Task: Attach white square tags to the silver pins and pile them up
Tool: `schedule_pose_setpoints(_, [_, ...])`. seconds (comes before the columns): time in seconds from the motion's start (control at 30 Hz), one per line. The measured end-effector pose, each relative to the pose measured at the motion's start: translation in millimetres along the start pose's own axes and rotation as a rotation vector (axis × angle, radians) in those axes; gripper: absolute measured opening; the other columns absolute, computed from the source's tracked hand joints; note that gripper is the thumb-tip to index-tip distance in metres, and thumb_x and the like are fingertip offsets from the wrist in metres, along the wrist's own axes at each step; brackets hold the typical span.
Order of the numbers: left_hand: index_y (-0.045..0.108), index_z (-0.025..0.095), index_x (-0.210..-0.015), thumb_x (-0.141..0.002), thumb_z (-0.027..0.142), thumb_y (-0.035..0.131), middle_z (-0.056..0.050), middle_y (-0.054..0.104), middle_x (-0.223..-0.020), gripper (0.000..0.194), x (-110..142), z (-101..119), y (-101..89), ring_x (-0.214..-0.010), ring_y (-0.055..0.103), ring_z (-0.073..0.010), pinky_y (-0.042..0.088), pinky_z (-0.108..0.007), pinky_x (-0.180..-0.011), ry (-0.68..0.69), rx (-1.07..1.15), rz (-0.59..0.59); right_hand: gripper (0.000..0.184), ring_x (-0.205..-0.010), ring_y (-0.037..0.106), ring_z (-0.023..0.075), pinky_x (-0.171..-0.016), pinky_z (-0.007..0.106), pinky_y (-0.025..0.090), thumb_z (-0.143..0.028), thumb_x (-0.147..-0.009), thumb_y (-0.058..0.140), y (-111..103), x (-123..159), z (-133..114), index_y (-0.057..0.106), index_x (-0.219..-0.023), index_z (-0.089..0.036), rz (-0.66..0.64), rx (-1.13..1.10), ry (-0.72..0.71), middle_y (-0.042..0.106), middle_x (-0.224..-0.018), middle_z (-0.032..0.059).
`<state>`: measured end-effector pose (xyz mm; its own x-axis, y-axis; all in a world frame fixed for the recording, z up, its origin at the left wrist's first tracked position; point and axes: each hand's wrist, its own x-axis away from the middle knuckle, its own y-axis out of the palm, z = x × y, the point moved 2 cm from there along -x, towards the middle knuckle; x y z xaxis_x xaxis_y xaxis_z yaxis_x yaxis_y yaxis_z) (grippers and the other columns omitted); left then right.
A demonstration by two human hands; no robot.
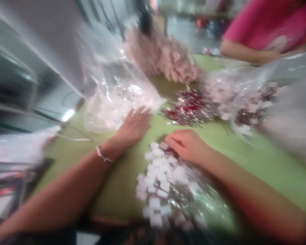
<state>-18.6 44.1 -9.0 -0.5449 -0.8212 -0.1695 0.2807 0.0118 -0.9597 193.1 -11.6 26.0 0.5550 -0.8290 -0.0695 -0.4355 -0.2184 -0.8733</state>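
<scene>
The white tags (pixel 154 203) lie at seven o'clock from your nearer right hand (pixel 187 144), whose grip state I cannot tell. Your left hand (pixel 134 127) spreads wide beside the plastic bag (pixel 98 110).

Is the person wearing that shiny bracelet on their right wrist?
No, the bracelet is on the wrist of the left hand, and none shows by the right hand.

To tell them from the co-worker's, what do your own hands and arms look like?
The left hand wears no glove, but a silvery bracelet circles the wrist. The right hand has neither glove nor bracelet. No sleeves show; blur hides finer detail.
</scene>
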Motion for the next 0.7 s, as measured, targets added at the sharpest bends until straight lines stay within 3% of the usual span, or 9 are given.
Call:
schedule_pose_setpoints(0.1, [0.059,0.014,-0.125,-0.096,0.028,0.035,-0.014,0.056,-0.132,0.040,1.9,-7.6,9.2,-0.130,0.042,-0.0283,0.030,-0.047,-0.109,0.002,-0.030,0.101,0.023,-0.069,0.052,0.0140,-0.060,0.026,0.031,-0.025,-0.092,0.046,-4.7,-3.9,26.1,0.067,-0.087,-0.018,0.153,0.209,0.193,0.064,-0.086,0.0046])
schedule_pose_setpoints(0.2, [0.069,0.015,-0.103,-0.094,0.025,0.039,-0.012,0.066,-0.112,0.033,4.0,-12.4,12.9,-0.109,0.055,-0.0276,0.041,-0.044,-0.098,0.031,-0.037,0.146,0.021,-0.073,0.054,0.0156,-0.058,0.027,0.030,-0.025,-0.091,0.048,-2.5,-6.4,45.3,0.067,-0.100,-0.020,0.141,0.381,0.268,0.063,-0.099,0.0068])
schedule_pose_setpoints(0.3, [0.070,0.016,-0.096,-0.093,0.024,0.041,-0.012,0.068,-0.100,0.030,7.3,-12.3,10.7,-0.099,0.057,-0.0267,0.043,-0.043,-0.092,0.029,-0.027,0.148,0.021,-0.074,0.055,0.0160,-0.057,0.027,0.031,-0.024,-0.091,0.047,1.3,-6.9,46.3,0.067,-0.096,-0.020,0.084,0.397,0.254,0.063,-0.098,0.0064])
schedule_pose_setpoints(0.4, [0.069,0.018,-0.101,-0.093,0.026,0.042,-0.011,0.065,-0.100,0.029,11.1,-6.8,5.4,-0.094,0.057,-0.0256,0.046,-0.042,-0.087,-0.038,-0.006,0.107,0.022,-0.077,0.058,0.0165,-0.063,0.027,0.037,-0.023,-0.091,0.047,-1.7,-5.9,40.7,0.068,-0.095,-0.020,0.058,0.283,0.200,0.066,-0.097,0.0055])
schedule_pose_setpoints(0.57, [0.070,0.018,-0.093,-0.091,0.029,0.043,-0.011,0.062,-0.094,0.029,11.7,-0.5,-4.3,-0.087,0.059,-0.0246,0.047,-0.036,-0.076,-0.170,-0.041,0.019,0.023,-0.083,0.061,0.0179,-0.075,0.029,0.042,-0.020,-0.090,0.046,-30.8,0.4,53.9,0.068,-0.098,-0.018,0.288,0.137,0.234,0.070,-0.095,0.0048])
schedule_pose_setpoints(0.63, [0.070,0.018,-0.090,-0.090,0.030,0.045,-0.010,0.062,-0.091,0.028,10.7,-2.8,-7.7,-0.088,0.059,-0.0249,0.046,-0.035,-0.074,-0.224,-0.052,0.014,0.020,-0.082,0.060,0.0181,-0.075,0.030,0.042,-0.022,-0.089,0.049,-40.3,3.6,61.4,0.069,-0.093,-0.019,0.259,0.174,0.235,0.069,-0.093,0.0046])
schedule_pose_setpoints(0.7, [0.069,0.019,-0.087,-0.088,0.033,0.048,-0.009,0.063,-0.089,0.025,10.1,-5.6,-10.9,-0.087,0.059,-0.0249,0.046,-0.034,-0.074,-0.251,-0.044,0.043,0.018,-0.082,0.059,0.0179,-0.073,0.029,0.042,-0.024,-0.087,0.052,-43.6,6.1,63.9,0.069,-0.090,-0.020,0.141,0.245,0.216,0.067,-0.094,0.0049])
